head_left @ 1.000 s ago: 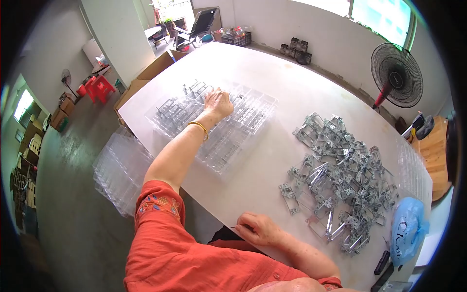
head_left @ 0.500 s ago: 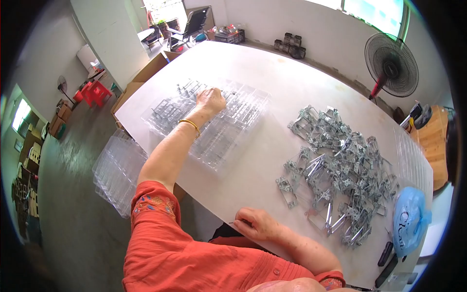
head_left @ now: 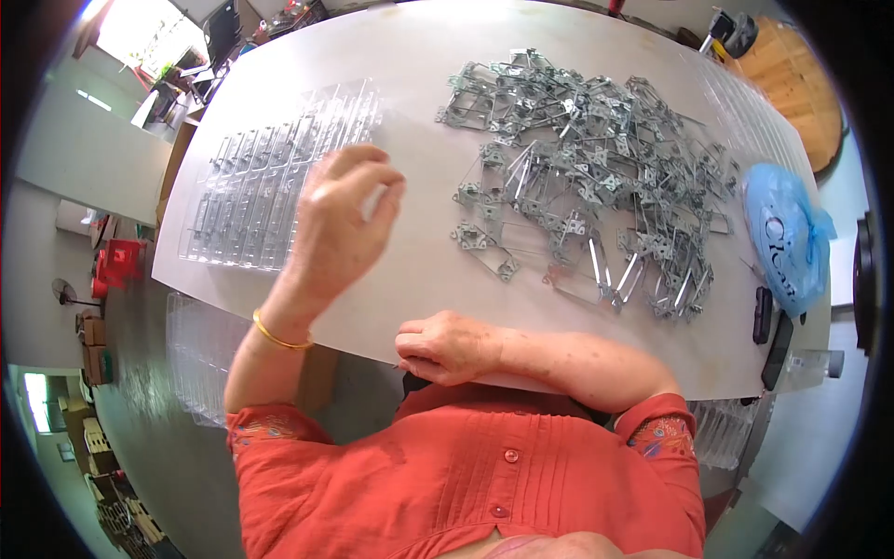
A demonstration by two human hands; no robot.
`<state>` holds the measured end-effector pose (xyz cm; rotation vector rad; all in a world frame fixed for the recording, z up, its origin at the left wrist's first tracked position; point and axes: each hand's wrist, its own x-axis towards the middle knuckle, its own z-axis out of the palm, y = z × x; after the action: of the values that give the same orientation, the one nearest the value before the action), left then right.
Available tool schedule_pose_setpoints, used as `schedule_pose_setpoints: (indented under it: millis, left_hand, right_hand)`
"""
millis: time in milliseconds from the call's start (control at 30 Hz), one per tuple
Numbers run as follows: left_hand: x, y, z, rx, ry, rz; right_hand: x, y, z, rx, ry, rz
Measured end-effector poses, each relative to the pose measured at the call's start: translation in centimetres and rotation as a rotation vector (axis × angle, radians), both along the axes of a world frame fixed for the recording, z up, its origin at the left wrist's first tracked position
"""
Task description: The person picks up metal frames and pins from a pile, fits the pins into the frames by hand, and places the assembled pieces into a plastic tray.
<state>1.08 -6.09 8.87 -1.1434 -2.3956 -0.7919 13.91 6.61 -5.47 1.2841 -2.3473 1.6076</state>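
My left hand (head_left: 340,219), with a gold bangle on the wrist, is raised over the table beside the clear plastic tray (head_left: 209,259). Its fingers are bent but apart, and nothing shows between them. Grey metal parts lie in rows in the tray's slots. My right hand (head_left: 447,347) rests at the table's near edge, fingers curled in; whatever it may hold is hidden. In front of it, to the right, spreads a tangled pile of metal bracket pieces (head_left: 596,177) with thin rods.
Stacked clear trays (head_left: 200,359) stand low at the left, beside the table (head_left: 372,317). More clear trays (head_left: 754,112) lie at the right edge, near a blue plastic bag (head_left: 787,238), a dark object (head_left: 762,315) and a clear bottle (head_left: 810,365). A round wooden surface (head_left: 792,88) is beyond.
My left hand has left the tray and come back toward me, lifted. My right hand stays curled at the table edge. The view has tilted down and turned right.
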Motion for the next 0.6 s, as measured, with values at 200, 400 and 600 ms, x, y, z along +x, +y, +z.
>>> schedule_pose_setpoints:
  millis: [200, 400, 600]
  left_hand:
    - [1.9, 3.1, -6.5, -0.056, -0.214, -0.063]
    - [0.7, 4.1, -8.7, -0.022, -0.261, -0.008]
    - [-2.6, 5.4, -9.4, 0.023, -0.464, 0.169]
  right_hand:
    - [0.7, -0.3, 0.1, 0.108, 0.119, 0.018]
    - [0.9, -0.3, 0.3, 0.114, 0.131, -0.012]
    - [0.7, -0.4, -0.5, 0.089, 0.127, -0.023]
